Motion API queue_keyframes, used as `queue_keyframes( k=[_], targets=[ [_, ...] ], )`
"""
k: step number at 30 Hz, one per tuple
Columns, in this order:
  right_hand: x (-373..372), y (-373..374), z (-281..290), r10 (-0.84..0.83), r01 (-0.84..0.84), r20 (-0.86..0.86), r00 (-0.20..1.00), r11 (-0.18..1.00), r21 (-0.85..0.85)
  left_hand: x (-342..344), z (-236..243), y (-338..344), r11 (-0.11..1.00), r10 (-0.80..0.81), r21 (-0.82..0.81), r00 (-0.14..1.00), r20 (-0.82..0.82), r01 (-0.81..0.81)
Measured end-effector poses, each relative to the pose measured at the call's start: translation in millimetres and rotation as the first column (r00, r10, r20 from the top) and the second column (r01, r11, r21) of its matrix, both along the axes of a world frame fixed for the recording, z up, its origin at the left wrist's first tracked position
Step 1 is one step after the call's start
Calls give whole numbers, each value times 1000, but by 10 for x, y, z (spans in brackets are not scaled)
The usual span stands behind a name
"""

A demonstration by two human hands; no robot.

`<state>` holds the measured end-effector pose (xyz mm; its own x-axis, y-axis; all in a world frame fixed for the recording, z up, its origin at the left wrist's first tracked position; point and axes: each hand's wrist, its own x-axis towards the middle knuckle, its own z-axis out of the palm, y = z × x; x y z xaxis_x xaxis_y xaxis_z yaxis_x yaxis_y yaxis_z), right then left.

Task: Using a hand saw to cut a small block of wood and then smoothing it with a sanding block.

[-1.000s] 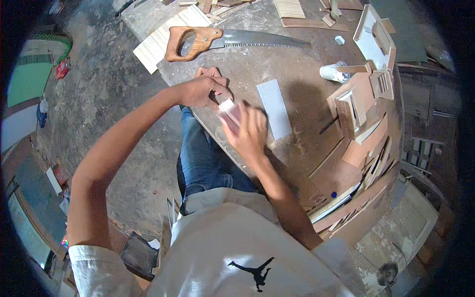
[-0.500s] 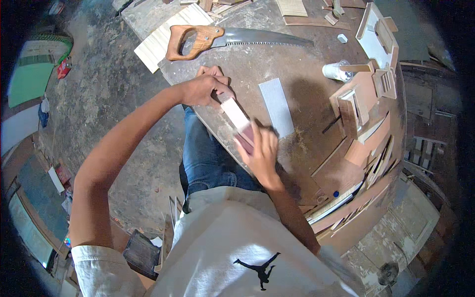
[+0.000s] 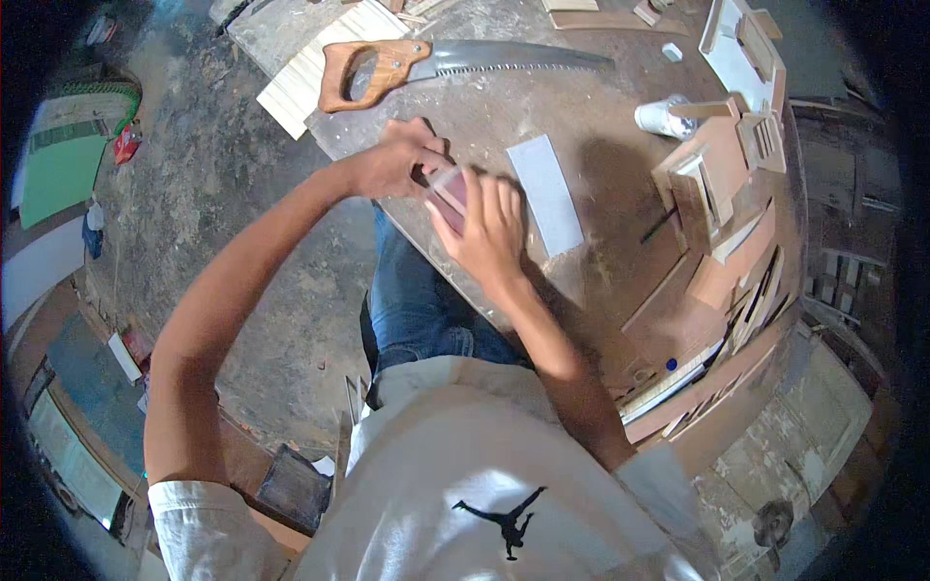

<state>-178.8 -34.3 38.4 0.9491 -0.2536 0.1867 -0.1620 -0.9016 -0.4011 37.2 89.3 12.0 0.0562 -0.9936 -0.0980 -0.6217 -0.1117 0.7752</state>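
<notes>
WIP: pale block in both grips, maroon sheet on it, not set down

From where I'm standing: R grip (image 3: 487,228) closed on a flat maroon abrasive-looking sheet (image 3: 449,200), pressed over a small pale wood block (image 3: 447,176). L grip (image 3: 392,165) curled tight at the block's far end, looks like it's pinching it; exact contact hidden. Block is over the near edge of the brown scuffed wooden desk (image 3: 465,111), above the lap.

Status: prob. mid-rub, my read. Done: block in hand, sheet on it. Left: can't quantify, most of the surface is covered, so finish n/a.

Nearby, not in use: wood-handled curved steel handsaw (image 3: 426,60) beyond the hands; light grey rectangular sheet (image 3: 547,194) just R of R grip, flat, apart from it.
</notes>
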Motion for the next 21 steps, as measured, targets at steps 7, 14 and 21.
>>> queue_keyframes(
  k=[7, 14, 21],
  targets=[
    [-438, -26, -72, 5, -6, 77, 997, 1000, 14, -77, 63, 8, 1000, -1, 14, 1000, -2, 1],
    [-542, -29, -101, 19, -21, 62, 998, 999, 34, -36, 147, 7, 998, 0, 65, 1000, -19, 1],
    [69, -63, -67, 33, -33, 59, 998, 999, 13, -45, 6, -28, 1000, 21, 2, 1000, -22, -20]
  ],
)
